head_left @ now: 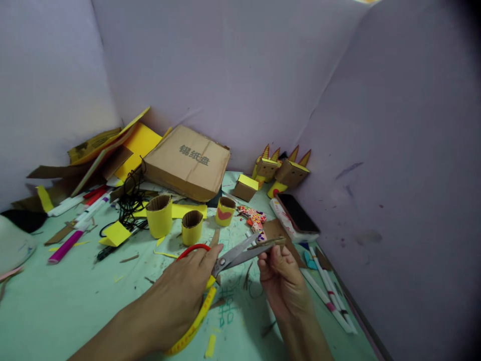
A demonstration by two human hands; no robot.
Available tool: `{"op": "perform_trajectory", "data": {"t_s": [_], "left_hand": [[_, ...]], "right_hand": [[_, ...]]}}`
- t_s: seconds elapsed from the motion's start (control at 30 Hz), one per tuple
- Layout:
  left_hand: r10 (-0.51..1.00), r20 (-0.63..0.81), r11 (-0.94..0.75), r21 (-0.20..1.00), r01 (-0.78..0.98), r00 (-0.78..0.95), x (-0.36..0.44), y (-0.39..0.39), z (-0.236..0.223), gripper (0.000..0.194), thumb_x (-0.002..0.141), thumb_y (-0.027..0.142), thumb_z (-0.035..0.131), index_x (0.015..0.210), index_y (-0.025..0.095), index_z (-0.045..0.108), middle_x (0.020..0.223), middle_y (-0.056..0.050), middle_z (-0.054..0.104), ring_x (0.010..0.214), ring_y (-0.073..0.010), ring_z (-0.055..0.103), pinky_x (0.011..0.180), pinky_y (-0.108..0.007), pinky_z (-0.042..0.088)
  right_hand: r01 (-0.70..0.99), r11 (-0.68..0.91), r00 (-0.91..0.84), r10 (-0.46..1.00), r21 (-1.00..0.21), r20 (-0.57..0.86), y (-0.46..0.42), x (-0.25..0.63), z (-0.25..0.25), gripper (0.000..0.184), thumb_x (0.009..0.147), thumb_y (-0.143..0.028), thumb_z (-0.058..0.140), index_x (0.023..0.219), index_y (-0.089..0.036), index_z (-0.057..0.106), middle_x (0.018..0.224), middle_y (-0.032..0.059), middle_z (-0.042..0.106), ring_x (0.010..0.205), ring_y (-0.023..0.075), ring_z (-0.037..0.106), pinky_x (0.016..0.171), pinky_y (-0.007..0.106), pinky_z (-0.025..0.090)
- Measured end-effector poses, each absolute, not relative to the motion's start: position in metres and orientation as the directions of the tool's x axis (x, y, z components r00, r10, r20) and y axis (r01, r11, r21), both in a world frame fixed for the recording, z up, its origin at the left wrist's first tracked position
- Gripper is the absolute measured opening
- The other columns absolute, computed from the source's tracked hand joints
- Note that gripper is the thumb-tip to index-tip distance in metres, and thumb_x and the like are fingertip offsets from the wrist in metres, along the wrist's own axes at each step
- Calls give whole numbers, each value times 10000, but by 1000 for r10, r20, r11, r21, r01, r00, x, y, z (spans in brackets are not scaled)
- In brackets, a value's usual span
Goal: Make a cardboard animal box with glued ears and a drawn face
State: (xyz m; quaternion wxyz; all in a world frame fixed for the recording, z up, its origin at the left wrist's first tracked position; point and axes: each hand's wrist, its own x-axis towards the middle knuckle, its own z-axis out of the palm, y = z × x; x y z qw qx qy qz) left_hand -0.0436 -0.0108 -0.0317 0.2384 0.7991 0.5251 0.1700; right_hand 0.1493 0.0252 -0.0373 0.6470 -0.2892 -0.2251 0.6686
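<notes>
Two things are held above the worktop, near the yellow cups' right side: scissors, blades parted, with the left hand's grip clamped around their handles, and a cardboard piece, pinched by the right hand.

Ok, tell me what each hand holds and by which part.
Left hand holds scissors by the handles; right hand pinches a cardboard scrap near its right end.

We have free room over the bare green table at lower left. At centre, the open scissors bar a direct crossing, and behind them three yellow tubes block the low way to the cardboard box; tangled black cord obstructs us at centre left
</notes>
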Motion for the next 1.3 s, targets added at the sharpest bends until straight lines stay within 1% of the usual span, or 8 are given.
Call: {"op": "perform_trajectory", "data": {"t_s": [0.13, 0.33, 0.43, 0.57, 0.73, 0.93, 1.1, 1.3], "left_hand": [[920, 12, -328, 573, 751, 393, -42, -10, -30, 738, 706, 58, 406, 1412, 232, 278, 1308, -123, 519, 1167, -291, 487, 973, -476, 387], [911, -33, -335, 521, 785, 411, -42, -9, -29, 734, 728, 73, 398, 1426, 223, 229, 1320, -127, 493, 1157, -286, 482, 968, -469, 390], [908, -70, -323, 511, 797, 413, -42, -9, -25, 730, 746, 70, 388, 1432, 235, 199, 1335, -120, 479, 1178, -276, 470, 982, -460, 382], [903, -96, -318, 507, 801, 419, -41, -9, -21, 741, 742, 60, 391, 1435, 231, 190, 1350, -125, 463, 1202, -285, 455, 993, -476, 368], [916, -40, -320, 525, 789, 399, -40, -8, -26, 741, 726, 39, 396, 1419, 242, 232, 1312, -118, 500, 1179, -281, 484, 971, -466, 395], [934, 39, -335, 435, 836, 354, -39, -8, -38, 726, 729, 2, 363, 1410, 228, 251, 1224, -127, 561, 1142, -267, 508, 941, -458, 419], [939, 44, -331, 372, 867, 340, -39, -10, -40, 723, 738, -6, 340, 1415, 225, 240, 1191, -125, 573, 1128, -266, 515, 926, -457, 430], [942, 61, -330, 360, 872, 331, -38, -10, -36, 729, 746, 1, 340, 1423, 242, 217, 1149, -104, 591, 1101, -242, 533, 921, -422, 440]], "right_hand": [[-727, -58, -8, 997, -684, -76, 26, 148, -38, 252, 492, -223, 892, 652, -182, 702, 595, -48, 661, 490, 46, 610, 489, 81, 537], [-726, -45, 5, 997, -686, -71, 24, 147, -38, 252, 477, -221, 896, 630, -174, 701, 573, -48, 657, 482, 47, 610, 485, 85, 532], [-729, -29, 6, 999, -684, -49, 23, 147, -38, 246, 497, -228, 889, 653, -169, 708, 586, -46, 661, 491, 43, 606, 494, 82, 529], [-724, -31, -9, 999, -689, -36, 24, 146, -39, 236, 514, -231, 883, 659, -161, 710, 582, -41, 659, 488, 44, 601, 490, 85, 527], [-725, -30, -2, 999, -688, -41, 25, 146, -40, 238, 509, -225, 884, 655, -162, 706, 572, -46, 650, 483, 45, 598, 482, 87, 526], [-718, -38, 2, 998, -695, -57, 24, 145, -39, 250, 490, -236, 891, 631, -158, 699, 558, -42, 641, 485, 48, 591, 486, 92, 526], [-712, -36, 7, 998, -701, -57, 24, 145, -38, 250, 487, -236, 891, 628, -162, 698, 555, -43, 639, 479, 47, 585, 481, 92, 523], [-717, -41, -1, 998, -696, -57, 24, 144, -38, 255, 489, -238, 891, 636, -163, 696, 558, -43, 653, 479, 45, 601, 484, 85, 526]]}}
